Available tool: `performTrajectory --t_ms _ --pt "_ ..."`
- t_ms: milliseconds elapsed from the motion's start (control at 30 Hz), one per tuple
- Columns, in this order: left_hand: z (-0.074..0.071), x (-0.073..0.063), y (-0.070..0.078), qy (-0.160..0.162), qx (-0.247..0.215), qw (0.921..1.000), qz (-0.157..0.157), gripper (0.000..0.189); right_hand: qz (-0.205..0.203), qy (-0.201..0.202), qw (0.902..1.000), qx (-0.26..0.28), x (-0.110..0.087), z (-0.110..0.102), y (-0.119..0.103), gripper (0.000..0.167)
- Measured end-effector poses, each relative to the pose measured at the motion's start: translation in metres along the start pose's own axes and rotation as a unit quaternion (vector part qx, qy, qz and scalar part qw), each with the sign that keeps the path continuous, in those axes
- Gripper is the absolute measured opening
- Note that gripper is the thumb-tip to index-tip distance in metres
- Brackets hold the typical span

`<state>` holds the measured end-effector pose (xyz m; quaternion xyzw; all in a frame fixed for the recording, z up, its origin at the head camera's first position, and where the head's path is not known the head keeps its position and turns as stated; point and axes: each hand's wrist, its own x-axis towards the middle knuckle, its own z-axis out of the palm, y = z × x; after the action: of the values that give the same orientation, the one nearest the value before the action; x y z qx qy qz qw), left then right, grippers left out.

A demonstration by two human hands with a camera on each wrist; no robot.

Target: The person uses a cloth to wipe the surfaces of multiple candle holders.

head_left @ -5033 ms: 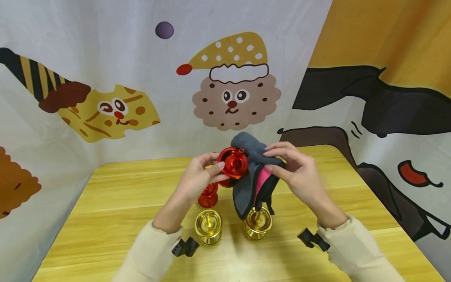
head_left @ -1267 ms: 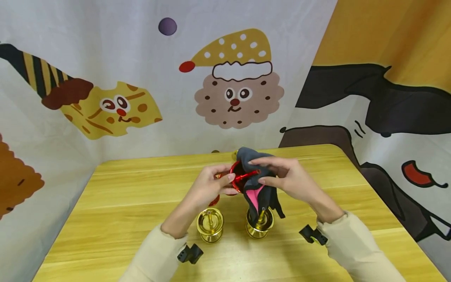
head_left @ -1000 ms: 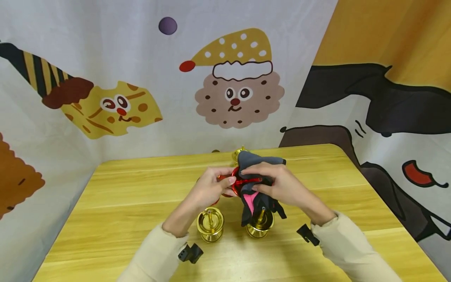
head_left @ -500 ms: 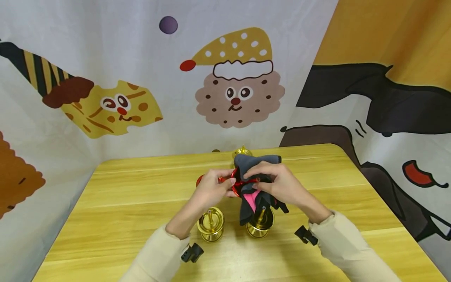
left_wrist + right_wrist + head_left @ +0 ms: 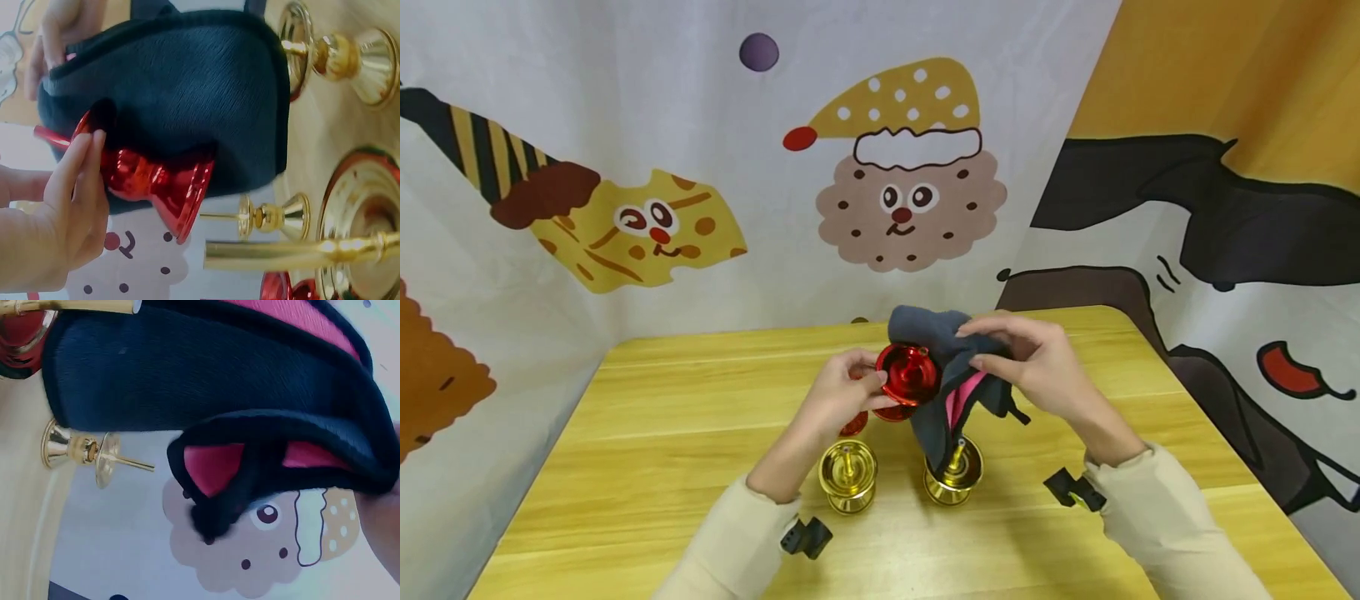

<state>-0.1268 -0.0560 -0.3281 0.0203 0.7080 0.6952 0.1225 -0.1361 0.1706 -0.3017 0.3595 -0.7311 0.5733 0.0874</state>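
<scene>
My left hand (image 5: 831, 392) pinches a shiny red candlestick (image 5: 910, 379) by its dish rim, holding it above the table with the dish turned toward the head camera. In the left wrist view its flared foot and thin central tube show, and it lies tilted in front of the cloth. My right hand (image 5: 1037, 367) grips a dark grey cloth (image 5: 928, 329) with black edging and a pink inner side. This cloth hangs right behind and beside the red dish. One lower corner droops over the front right gold candlestick (image 5: 952, 487).
A second gold candlestick (image 5: 847, 479) stands at front left, with another red candlestick (image 5: 853, 425) behind it. Farther back stands one more gold candlestick (image 5: 81, 449), covered by the cloth in the head view. A printed curtain (image 5: 760, 208) hangs behind the wooden table (image 5: 662, 467).
My right hand has drawn the cloth up and right, off the tube and inside of the red dish. My left hand has turned the candlestick from sideways to dish facing the camera.
</scene>
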Motion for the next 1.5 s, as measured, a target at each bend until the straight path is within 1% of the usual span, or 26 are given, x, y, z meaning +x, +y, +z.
performTrajectory --t_ms 33,100,167,267,400,500,600,667,800,867,900,967,1133,1167,1233,1267,1333,1433,1467,1500 --pt "0.000 0.000 0.000 0.003 -0.024 0.9997 -0.002 0.021 -0.006 0.021 0.9997 0.007 0.000 0.002 0.001 0.036" --pt "0.001 -0.001 0.001 0.010 -0.049 0.9988 -0.003 0.022 -0.008 0.053 0.9985 0.009 -0.002 0.009 0.004 0.033" --pt "0.003 -0.002 0.002 0.015 -0.066 0.9977 -0.003 0.022 0.001 0.068 0.9976 -0.011 -0.005 0.017 0.008 0.028" --pt "0.007 -0.004 0.001 0.024 -0.065 0.9976 0.009 0.020 0.022 0.066 0.9938 -0.086 -0.011 0.029 0.015 0.020" --pt "0.010 -0.005 -0.002 0.034 -0.069 0.9967 0.027 0.019 0.041 0.052 0.9821 -0.177 -0.018 0.037 0.021 0.019" --pt "0.010 -0.006 -0.004 0.034 -0.069 0.9964 0.034 0.020 0.060 0.043 0.9778 -0.196 -0.021 0.039 0.022 0.019" --pt "0.008 -0.006 -0.004 0.026 -0.050 0.9976 0.041 0.021 0.066 0.040 0.9758 -0.205 -0.020 0.038 0.021 0.018" --pt "0.007 -0.006 -0.004 0.013 -0.029 0.9985 0.045 0.022 0.051 0.037 0.9746 -0.215 -0.019 0.036 0.020 0.019" --pt "0.006 -0.005 -0.003 -0.022 0.018 0.9979 0.057 0.023 -0.021 0.024 0.9671 -0.252 -0.011 0.031 0.021 0.021" --pt "0.007 -0.005 -0.002 -0.030 0.036 0.9972 0.058 0.022 -0.046 0.013 0.9635 -0.263 -0.008 0.030 0.022 0.021" --pt "0.007 -0.005 -0.002 -0.028 0.042 0.9970 0.059 0.022 -0.049 0.011 0.9625 -0.267 -0.007 0.029 0.021 0.021" --pt "0.007 -0.005 -0.001 -0.016 0.043 0.9971 0.060 0.022 -0.031 0.012 0.9639 -0.264 -0.007 0.029 0.021 0.022" --pt "0.008 -0.005 -0.001 0.029 0.041 0.9967 0.064 0.025 0.056 0.011 0.9663 -0.251 -0.011 0.033 0.018 0.022" --pt "0.008 -0.005 -0.001 0.033 0.045 0.9963 0.066 0.026 0.065 0.010 0.9663 -0.249 -0.011 0.034 0.017 0.022" --pt "0.008 -0.004 -0.001 0.035 0.054 0.9953 0.072 0.027 0.069 0.008 0.9662 -0.248 -0.012 0.034 0.016 0.022" --pt "0.008 -0.005 -0.001 0.031 0.064 0.9944 0.078 0.027 0.064 0.010 0.9666 -0.248 -0.011 0.035 0.016 0.021" --pt "0.008 -0.004 0.000 0.011 0.081 0.9927 0.088 0.027 0.040 0.018 0.9657 -0.256 -0.010 0.034 0.016 0.021" --pt "0.009 -0.004 0.001 -0.023 0.107 0.9890 0.100 0.029 -0.026 0.018 0.9594 -0.280 -0.005 0.034 0.016 0.024" --pt "0.009 -0.004 0.001 -0.030 0.116 0.9877 0.101 0.029 -0.049 0.014 0.9565 -0.287 -0.003 0.034 0.016 0.025" --pt "0.010 -0.004 0.002 -0.033 0.118 0.9873 0.101 0.029 -0.064 0.010 0.9537 -0.294 -0.002 0.034 0.016 0.026"
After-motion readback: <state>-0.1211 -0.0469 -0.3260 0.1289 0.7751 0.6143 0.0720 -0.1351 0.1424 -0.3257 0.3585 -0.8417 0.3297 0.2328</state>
